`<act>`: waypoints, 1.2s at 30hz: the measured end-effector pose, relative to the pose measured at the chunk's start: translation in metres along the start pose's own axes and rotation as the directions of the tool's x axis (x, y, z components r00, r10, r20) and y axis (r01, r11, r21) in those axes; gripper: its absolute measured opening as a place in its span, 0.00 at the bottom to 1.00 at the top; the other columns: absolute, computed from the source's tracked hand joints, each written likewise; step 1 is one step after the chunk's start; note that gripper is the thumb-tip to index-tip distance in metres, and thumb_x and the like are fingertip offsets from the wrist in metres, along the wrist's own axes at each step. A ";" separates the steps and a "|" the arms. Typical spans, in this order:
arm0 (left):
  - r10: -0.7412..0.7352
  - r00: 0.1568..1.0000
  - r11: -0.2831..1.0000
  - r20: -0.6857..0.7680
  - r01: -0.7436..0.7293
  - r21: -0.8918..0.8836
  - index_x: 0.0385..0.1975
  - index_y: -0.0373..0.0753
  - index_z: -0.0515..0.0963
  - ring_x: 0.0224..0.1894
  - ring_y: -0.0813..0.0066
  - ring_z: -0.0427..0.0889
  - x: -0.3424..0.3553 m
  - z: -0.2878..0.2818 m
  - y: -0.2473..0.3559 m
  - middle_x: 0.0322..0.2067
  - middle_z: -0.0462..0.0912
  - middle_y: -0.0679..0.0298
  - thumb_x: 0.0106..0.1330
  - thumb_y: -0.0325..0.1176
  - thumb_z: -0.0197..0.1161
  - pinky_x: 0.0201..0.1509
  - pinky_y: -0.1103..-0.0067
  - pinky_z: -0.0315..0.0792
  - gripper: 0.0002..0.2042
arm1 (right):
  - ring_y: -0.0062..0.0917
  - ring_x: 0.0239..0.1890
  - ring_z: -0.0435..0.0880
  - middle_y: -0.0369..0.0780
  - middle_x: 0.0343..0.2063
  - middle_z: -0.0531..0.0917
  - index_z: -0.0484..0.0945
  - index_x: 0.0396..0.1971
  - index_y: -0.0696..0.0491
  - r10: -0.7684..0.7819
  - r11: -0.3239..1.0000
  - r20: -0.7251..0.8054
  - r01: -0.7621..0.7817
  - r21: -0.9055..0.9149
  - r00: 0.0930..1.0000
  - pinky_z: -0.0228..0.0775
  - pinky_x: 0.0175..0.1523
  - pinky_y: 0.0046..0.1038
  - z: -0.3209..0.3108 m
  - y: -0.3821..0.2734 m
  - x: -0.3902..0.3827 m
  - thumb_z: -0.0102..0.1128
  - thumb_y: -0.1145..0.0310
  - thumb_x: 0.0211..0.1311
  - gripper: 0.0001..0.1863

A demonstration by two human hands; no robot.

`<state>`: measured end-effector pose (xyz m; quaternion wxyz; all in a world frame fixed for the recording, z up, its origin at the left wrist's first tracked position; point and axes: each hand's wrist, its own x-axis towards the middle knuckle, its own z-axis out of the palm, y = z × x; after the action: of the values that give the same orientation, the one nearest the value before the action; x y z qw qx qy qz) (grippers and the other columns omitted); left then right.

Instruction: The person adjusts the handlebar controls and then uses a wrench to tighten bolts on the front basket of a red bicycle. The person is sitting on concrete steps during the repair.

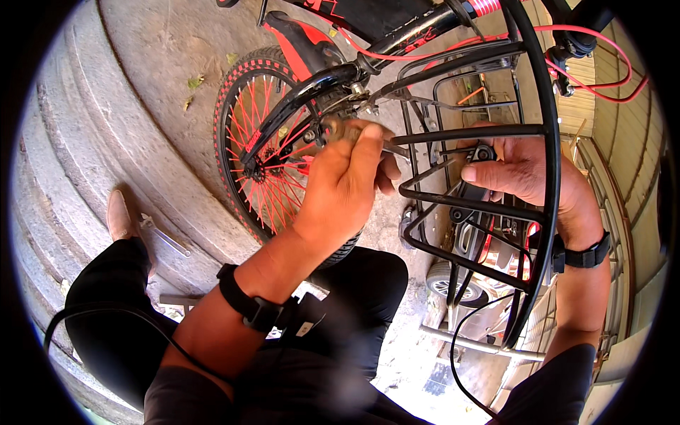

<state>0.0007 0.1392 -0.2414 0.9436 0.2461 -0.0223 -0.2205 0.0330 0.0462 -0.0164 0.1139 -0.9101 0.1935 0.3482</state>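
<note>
You have both hands up at the front end of a bicycle, working around its fork (273, 122) and its black wire basket (551, 163). The basket stands to the right of the fork, its heavy rim tube bending downward across your right side and its thinner bars running back toward your left hand.

Your left hand (341, 180) is just beside the fork, near the top of the spoked wheel (256, 168). Its fingers are curled in with the thumb laid against them; blur and the hand itself hide the spot, so you cannot tell what, if anything, they have hold of. Your left forearm passes in front of the lower edge of the tyre.

Your right hand (520, 170) reaches in behind the basket rim. The thumb presses on a black bracket (483, 154) with a rounded end, and the other fingers go behind it, mostly hidden, so the grip is nearly closed on it. The bracket lies among the basket bars.

A red cable (629, 64) loops across the upper right. A black strap circles each wrist. On the ground at your lower left, a metal spanner (168, 237) lies just beside your tan shoe (122, 214). Beyond the basket you can see a vehicle's wheel (448, 286). Leaves (195, 82) lie on the concrete above the spoked wheel's left side.
</note>
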 end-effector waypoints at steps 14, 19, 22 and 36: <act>-0.299 0.948 0.925 0.106 0.315 -0.213 0.29 0.33 0.71 0.13 0.76 0.67 0.050 0.002 0.010 0.16 0.73 0.59 0.67 0.33 0.50 0.17 0.80 0.61 0.10 | 0.18 0.25 0.73 0.35 0.20 0.76 0.79 0.37 0.60 0.019 0.993 0.026 -0.016 -0.120 0.999 0.68 0.33 0.25 -0.004 0.003 0.003 0.68 0.58 0.56 0.20; -0.276 0.940 0.919 0.203 0.320 -0.232 0.26 0.33 0.69 0.13 0.75 0.66 0.062 -0.004 0.005 0.16 0.73 0.57 0.65 0.31 0.51 0.16 0.79 0.58 0.08 | 0.17 0.24 0.72 0.33 0.19 0.75 0.79 0.36 0.60 -0.002 0.994 0.002 0.002 -0.109 1.000 0.67 0.32 0.24 -0.002 0.001 0.001 0.68 0.58 0.56 0.19; -0.287 0.939 0.922 0.187 0.324 -0.211 0.27 0.33 0.70 0.12 0.75 0.66 0.060 -0.004 0.003 0.16 0.73 0.57 0.65 0.32 0.50 0.16 0.79 0.59 0.09 | 0.17 0.24 0.72 0.33 0.19 0.75 0.79 0.36 0.59 -0.003 0.994 0.001 0.003 -0.111 1.000 0.67 0.31 0.25 -0.001 0.001 0.001 0.68 0.58 0.56 0.19; 0.048 0.999 0.982 0.021 -0.043 -0.185 0.43 0.36 0.72 0.26 0.83 0.75 -0.032 0.017 -0.036 0.31 0.78 0.67 0.74 0.39 0.53 0.27 0.85 0.69 0.11 | 0.11 0.23 0.71 0.28 0.21 0.76 0.78 0.39 0.59 0.081 0.987 0.022 -0.084 0.141 0.996 0.65 0.27 0.18 0.003 0.000 0.001 0.69 0.63 0.58 0.16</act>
<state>-0.0450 0.1168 -0.2417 0.9668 0.1541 -0.0193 -0.2032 0.0315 0.0470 -0.0191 0.1653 -0.8880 0.2543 0.3456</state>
